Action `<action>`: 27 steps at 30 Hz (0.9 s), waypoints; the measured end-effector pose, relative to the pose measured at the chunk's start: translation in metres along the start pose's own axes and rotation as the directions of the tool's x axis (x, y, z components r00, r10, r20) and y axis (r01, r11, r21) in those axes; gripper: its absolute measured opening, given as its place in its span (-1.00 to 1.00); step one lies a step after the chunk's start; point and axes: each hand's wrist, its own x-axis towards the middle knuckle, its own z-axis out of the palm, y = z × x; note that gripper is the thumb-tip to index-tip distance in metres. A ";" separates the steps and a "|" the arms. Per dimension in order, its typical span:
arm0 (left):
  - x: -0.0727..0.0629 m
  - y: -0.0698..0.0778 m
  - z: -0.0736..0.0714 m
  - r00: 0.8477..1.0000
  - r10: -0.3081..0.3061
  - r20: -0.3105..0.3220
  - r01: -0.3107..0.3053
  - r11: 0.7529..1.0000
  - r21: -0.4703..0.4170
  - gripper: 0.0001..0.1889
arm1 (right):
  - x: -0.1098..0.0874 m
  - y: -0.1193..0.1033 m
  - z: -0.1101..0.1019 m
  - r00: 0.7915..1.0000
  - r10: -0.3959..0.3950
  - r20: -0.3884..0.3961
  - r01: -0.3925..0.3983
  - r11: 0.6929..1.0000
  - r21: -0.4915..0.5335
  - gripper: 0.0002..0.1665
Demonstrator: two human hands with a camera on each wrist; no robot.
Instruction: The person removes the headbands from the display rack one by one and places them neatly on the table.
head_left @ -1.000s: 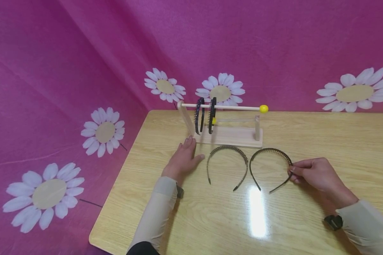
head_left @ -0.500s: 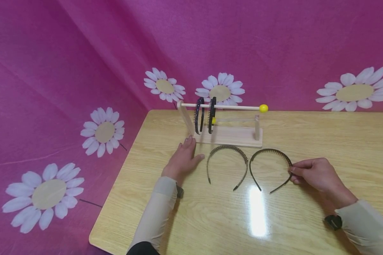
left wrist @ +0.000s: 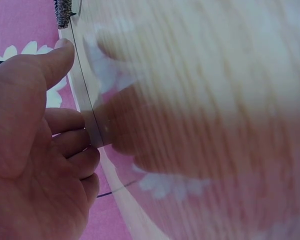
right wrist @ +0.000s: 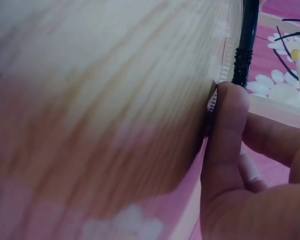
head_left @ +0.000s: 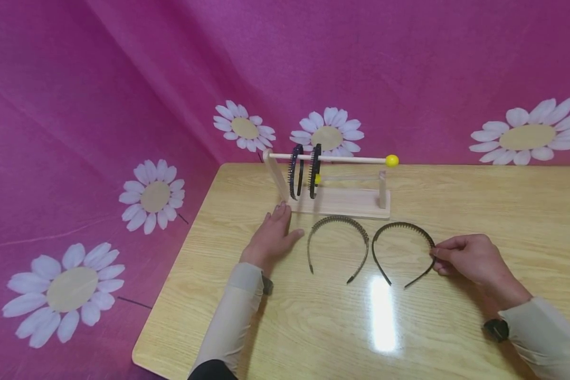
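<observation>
My right hand [head_left: 472, 261] pinches the right side of a dark toothed headband [head_left: 404, 224], which lies flat in front of the stand with its ends toward me. In the right wrist view that headband [right wrist: 243, 60] runs up from the fingertips. Left of it lies a brownish headband [head_left: 339, 219], held by neither hand. My left hand [head_left: 271, 237] rests on the table, fingertips at the left front corner of the wooden stand's base [head_left: 342, 203]. Two dark headbands, one bluish [head_left: 293, 171] and one black [head_left: 313, 174], hang on the stand's upper rod [head_left: 353, 159].
A yellow ball [head_left: 391, 161] caps the upper rod's right end. Beneath it, a lower rod with a yellow tip [head_left: 317, 179] reaches left from a short post [head_left: 382, 190]. Behind the wooden table [head_left: 313, 327] hangs a pink cloth [head_left: 385, 63] with printed daisies.
The dark headband in my right hand has shifted very slightly, its open ends moving a little to the right. My left hand stays at the stand's corner.
</observation>
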 end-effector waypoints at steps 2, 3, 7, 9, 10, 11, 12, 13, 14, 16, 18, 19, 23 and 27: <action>0.000 0.000 0.000 1.000 -0.001 0.002 0.001 1.000 -0.002 -0.13 | 0.001 0.001 0.000 1.000 0.013 0.004 -0.013 1.000 0.022 -0.57; 0.001 0.000 0.000 1.000 0.001 0.004 -0.001 1.000 0.000 -0.13 | 0.001 0.001 0.000 1.000 0.018 0.006 -0.018 0.999 0.034 -0.57; 0.001 -0.001 -0.001 1.000 -0.009 0.013 0.009 1.000 -0.001 -0.12 | 0.000 0.002 0.000 1.000 0.031 0.004 -0.031 0.998 0.063 -0.58; 0.001 -0.001 0.000 1.000 -0.014 0.016 0.014 1.000 -0.003 -0.12 | -0.001 0.001 -0.001 1.000 0.029 0.005 -0.030 0.998 0.063 -0.58; 0.001 -0.002 0.000 1.000 -0.019 0.017 0.020 1.000 -0.007 -0.12 | -0.002 0.000 -0.001 1.000 0.028 0.005 -0.028 0.998 0.063 -0.58; 0.001 -0.002 0.000 1.000 -0.021 0.017 0.022 1.000 -0.011 -0.12 | -0.002 -0.001 -0.002 1.000 0.024 0.003 -0.024 0.998 0.056 -0.57; 0.001 -0.002 0.000 1.000 -0.022 0.017 0.022 1.000 -0.012 -0.12 | -0.003 -0.002 -0.002 1.000 0.018 0.002 -0.018 0.999 0.049 -0.57; 0.001 -0.002 0.000 1.000 -0.020 0.016 0.020 1.000 -0.011 -0.12 | -0.004 -0.003 -0.003 1.000 0.010 0.001 -0.010 0.999 0.041 -0.56; 0.001 -0.002 0.000 1.000 -0.022 0.015 0.022 1.000 -0.014 -0.12 | -0.004 -0.005 -0.004 1.000 0.000 -0.001 0.000 1.000 0.025 -0.56; 0.001 -0.002 0.000 1.000 -0.019 0.013 0.019 1.000 -0.014 -0.12 | -0.005 -0.008 -0.005 1.000 -0.027 -0.013 0.026 1.000 -0.016 -0.56; 0.001 -0.002 0.001 1.000 -0.011 0.009 0.011 1.000 -0.013 -0.12 | -0.006 -0.010 -0.007 0.998 -0.055 -0.026 0.053 0.996 -0.066 -0.55; 0.001 -0.002 0.001 1.000 -0.008 0.009 0.008 1.000 -0.014 -0.12 | -0.007 -0.012 -0.007 0.997 -0.065 -0.031 0.062 0.994 -0.092 -0.54; 0.001 -0.002 0.001 1.000 -0.007 0.012 0.007 1.000 -0.012 -0.12 | -0.006 -0.016 -0.008 0.996 -0.082 -0.039 0.076 0.988 -0.138 -0.51; 0.001 -0.001 0.001 1.000 -0.012 0.015 0.012 1.000 -0.004 -0.12 | -0.006 -0.023 -0.006 0.996 -0.084 -0.040 0.078 0.989 -0.125 -0.47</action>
